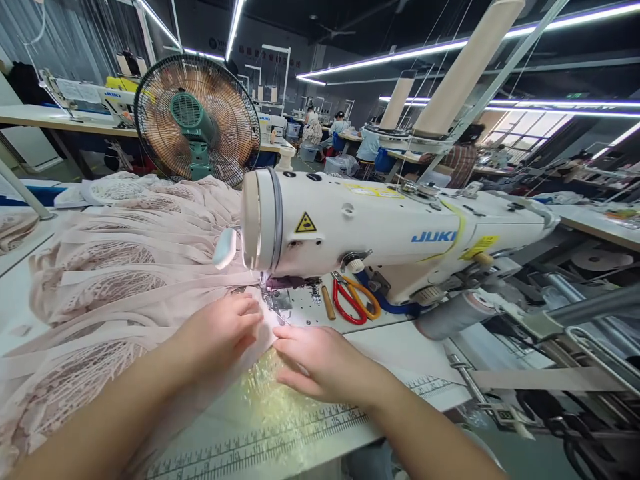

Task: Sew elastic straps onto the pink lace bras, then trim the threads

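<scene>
Pale pink fabric with lace panels is heaped on the left of the sewing table and runs up to the needle area of a white sewing machine. My left hand lies on the fabric just before the presser foot, its fingers bent and closed on the cloth. To its right, my right hand pinches the fabric's edge between thumb and forefinger, with the other fingers loosely curled. The exact fold between the fingertips is partly hidden.
Red-handled and orange-handled scissors lie on the machine bed beside a small wooden-handled tool. A ruler strip runs along the front edge. A large fan stands behind; a thread cone sits right. Other people work farther back.
</scene>
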A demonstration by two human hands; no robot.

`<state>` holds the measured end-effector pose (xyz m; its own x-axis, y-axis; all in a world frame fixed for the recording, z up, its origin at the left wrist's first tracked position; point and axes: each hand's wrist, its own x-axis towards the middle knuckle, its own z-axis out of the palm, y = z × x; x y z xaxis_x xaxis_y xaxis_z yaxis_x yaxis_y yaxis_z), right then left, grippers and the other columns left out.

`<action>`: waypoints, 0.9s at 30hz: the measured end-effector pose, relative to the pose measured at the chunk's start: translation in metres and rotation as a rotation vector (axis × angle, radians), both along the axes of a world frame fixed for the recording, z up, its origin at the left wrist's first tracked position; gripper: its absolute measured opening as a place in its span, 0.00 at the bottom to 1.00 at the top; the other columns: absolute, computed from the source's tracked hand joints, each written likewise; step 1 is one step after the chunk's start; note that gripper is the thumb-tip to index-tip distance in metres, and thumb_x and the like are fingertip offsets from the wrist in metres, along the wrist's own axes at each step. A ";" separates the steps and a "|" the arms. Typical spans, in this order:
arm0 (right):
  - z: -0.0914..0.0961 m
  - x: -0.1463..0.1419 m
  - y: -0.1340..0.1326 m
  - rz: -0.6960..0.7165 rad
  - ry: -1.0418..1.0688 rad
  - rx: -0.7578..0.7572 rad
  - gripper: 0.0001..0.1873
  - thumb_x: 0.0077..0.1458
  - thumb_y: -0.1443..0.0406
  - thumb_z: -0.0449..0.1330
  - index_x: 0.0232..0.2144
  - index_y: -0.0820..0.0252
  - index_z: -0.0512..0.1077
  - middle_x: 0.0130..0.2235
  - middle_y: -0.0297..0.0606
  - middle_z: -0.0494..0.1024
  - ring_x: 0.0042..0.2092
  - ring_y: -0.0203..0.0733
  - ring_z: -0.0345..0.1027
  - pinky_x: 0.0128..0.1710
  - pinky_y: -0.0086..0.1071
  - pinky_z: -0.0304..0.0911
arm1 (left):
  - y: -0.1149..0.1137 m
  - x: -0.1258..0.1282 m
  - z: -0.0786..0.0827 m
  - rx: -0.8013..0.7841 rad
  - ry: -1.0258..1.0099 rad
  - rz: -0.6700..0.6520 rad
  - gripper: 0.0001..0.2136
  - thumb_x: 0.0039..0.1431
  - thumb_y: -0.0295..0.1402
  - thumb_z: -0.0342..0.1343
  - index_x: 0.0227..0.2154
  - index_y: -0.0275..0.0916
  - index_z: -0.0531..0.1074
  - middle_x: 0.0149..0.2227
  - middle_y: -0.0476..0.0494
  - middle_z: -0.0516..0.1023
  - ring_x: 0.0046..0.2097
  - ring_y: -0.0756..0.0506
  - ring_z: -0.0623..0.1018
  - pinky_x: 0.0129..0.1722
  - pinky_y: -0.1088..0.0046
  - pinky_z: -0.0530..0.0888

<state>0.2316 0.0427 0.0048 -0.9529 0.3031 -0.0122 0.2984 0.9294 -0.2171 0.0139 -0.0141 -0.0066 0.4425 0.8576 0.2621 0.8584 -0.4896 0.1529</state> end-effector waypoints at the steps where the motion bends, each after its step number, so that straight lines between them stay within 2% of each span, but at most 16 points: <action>1: 0.002 -0.001 0.000 -0.002 -0.021 -0.012 0.10 0.58 0.61 0.61 0.35 0.64 0.71 0.40 0.42 0.74 0.36 0.43 0.69 0.30 0.31 0.61 | -0.007 0.007 0.003 -0.018 0.029 0.001 0.11 0.58 0.27 0.48 0.38 0.39 0.75 0.43 0.38 0.78 0.45 0.41 0.76 0.42 0.64 0.76; 4: 0.006 -0.001 -0.001 -0.005 -0.042 -0.045 0.10 0.56 0.62 0.62 0.38 0.64 0.71 0.41 0.41 0.75 0.36 0.42 0.70 0.30 0.30 0.61 | -0.030 0.027 0.002 -0.026 0.126 -0.043 0.14 0.57 0.28 0.48 0.43 0.35 0.74 0.43 0.37 0.79 0.44 0.40 0.78 0.45 0.60 0.76; 6: 0.005 0.001 0.000 -0.009 -0.021 -0.061 0.11 0.57 0.63 0.61 0.41 0.63 0.71 0.45 0.44 0.76 0.40 0.44 0.71 0.35 0.31 0.64 | -0.043 0.033 -0.008 0.013 0.170 -0.064 0.17 0.57 0.27 0.47 0.49 0.34 0.71 0.48 0.35 0.78 0.48 0.38 0.77 0.50 0.58 0.74; 9: 0.002 0.003 0.001 -0.009 0.003 -0.091 0.16 0.58 0.62 0.60 0.47 0.64 0.71 0.53 0.47 0.72 0.50 0.49 0.70 0.44 0.35 0.66 | -0.052 0.025 -0.029 0.070 0.178 -0.074 0.25 0.54 0.22 0.46 0.56 0.37 0.65 0.58 0.37 0.70 0.56 0.38 0.72 0.56 0.56 0.68; 12: -0.002 0.004 0.003 0.001 0.007 -0.143 0.25 0.57 0.58 0.62 0.53 0.65 0.68 0.60 0.48 0.65 0.56 0.53 0.65 0.50 0.40 0.65 | -0.048 0.006 -0.041 0.069 0.145 -0.105 0.28 0.55 0.20 0.46 0.60 0.40 0.61 0.60 0.41 0.67 0.59 0.38 0.69 0.58 0.55 0.66; 15: -0.006 0.003 0.004 -0.022 0.016 -0.185 0.32 0.55 0.54 0.63 0.56 0.64 0.65 0.62 0.50 0.61 0.57 0.55 0.64 0.52 0.42 0.65 | -0.037 -0.008 -0.041 0.039 0.126 -0.128 0.22 0.61 0.23 0.46 0.58 0.42 0.63 0.59 0.42 0.68 0.60 0.39 0.68 0.55 0.56 0.69; 20: -0.011 0.002 0.003 -0.033 0.037 -0.178 0.31 0.55 0.53 0.63 0.56 0.62 0.65 0.63 0.48 0.60 0.57 0.53 0.64 0.52 0.40 0.64 | -0.023 -0.017 -0.036 0.036 0.130 -0.162 0.19 0.63 0.24 0.43 0.55 0.39 0.66 0.59 0.41 0.69 0.58 0.39 0.69 0.53 0.55 0.70; 27: -0.010 -0.003 0.000 -0.072 -0.014 -0.161 0.31 0.55 0.50 0.62 0.55 0.63 0.66 0.63 0.49 0.60 0.55 0.54 0.66 0.50 0.41 0.66 | -0.008 -0.026 -0.037 0.063 0.112 -0.178 0.18 0.64 0.25 0.43 0.55 0.41 0.67 0.58 0.43 0.71 0.57 0.40 0.71 0.55 0.55 0.66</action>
<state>0.2282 0.0422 -0.0048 -0.9282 0.3635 -0.0793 0.3669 0.8590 -0.3572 -0.0118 -0.0220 -0.0435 0.6148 0.7470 0.2530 0.7676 -0.6404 0.0255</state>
